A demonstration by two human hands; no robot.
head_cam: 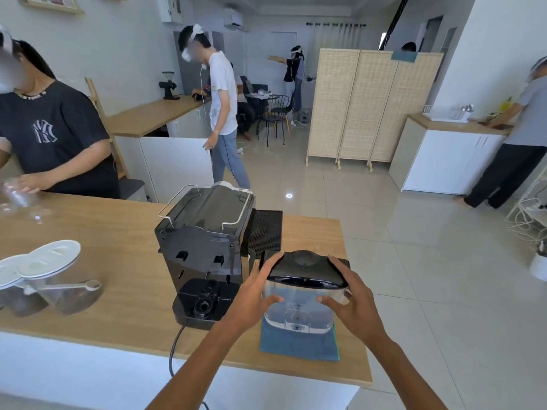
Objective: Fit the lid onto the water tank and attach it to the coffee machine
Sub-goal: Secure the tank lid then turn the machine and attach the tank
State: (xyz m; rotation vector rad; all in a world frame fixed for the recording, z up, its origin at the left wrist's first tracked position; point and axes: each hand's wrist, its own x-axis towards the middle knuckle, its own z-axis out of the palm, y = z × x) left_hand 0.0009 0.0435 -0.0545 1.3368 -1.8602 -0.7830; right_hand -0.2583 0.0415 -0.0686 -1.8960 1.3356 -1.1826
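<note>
A clear water tank (299,312) stands on a blue cloth (299,344) near the counter's right end. A black lid (307,269) lies on top of the tank, slightly tilted. My left hand (254,294) grips the tank's left side, fingers up on the lid's edge. My right hand (352,297) holds the right side, thumb across the tank's front. The black coffee machine (204,247) stands just to the left with its back toward me, its rear base socket (204,303) uncovered.
A black mat (266,229) lies behind the tank. Two clear canisters with white lids (47,276) and a scoop sit at the left. A power cord (174,347) hangs over the wooden counter's front edge (207,359). A person in a black shirt (50,137) works across the counter.
</note>
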